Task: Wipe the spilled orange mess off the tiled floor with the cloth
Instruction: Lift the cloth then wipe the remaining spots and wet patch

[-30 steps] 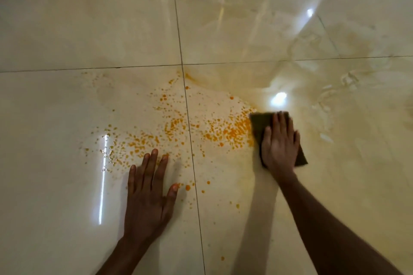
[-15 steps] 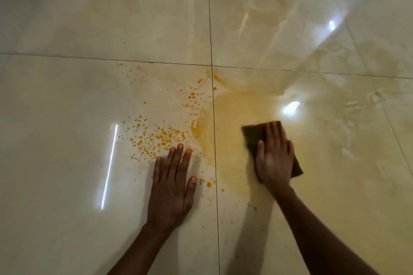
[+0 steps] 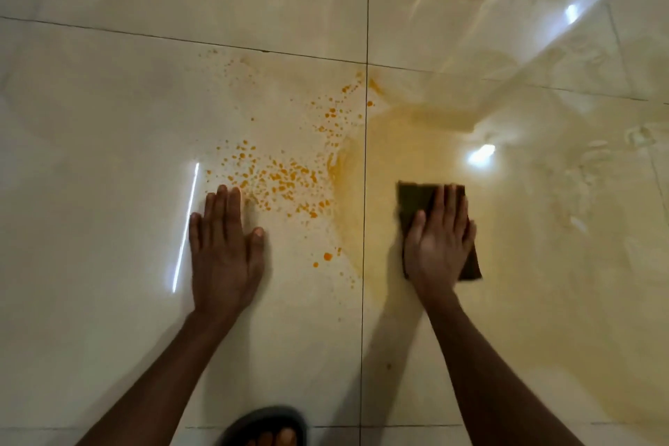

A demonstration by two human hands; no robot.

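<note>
Orange droplets [image 3: 282,181] speckle the glossy cream tiled floor [image 3: 108,119], left of a vertical grout line. Right of that line spreads a pale yellow smear [image 3: 365,185]. A dark olive cloth [image 3: 412,199] lies flat on the smeared tile, and my right hand [image 3: 440,239] presses down on it with fingers spread, covering most of it. To the left, my left hand [image 3: 224,246] rests palm-down on the floor, its fingertips touching the lower edge of the droplets. It holds nothing.
A foot in a dark sandal [image 3: 268,427] shows at the bottom edge between my arms. Grout lines [image 3: 365,11] cross above the spill. Bright light reflections [image 3: 481,154] and dried streaks mark the tiles to the right.
The cloth swept over the droplets right of the grout line, leaving a yellow smear, then drew back toward me. The camera pulled back, bringing the sandal into view. My left hand stayed planted.
</note>
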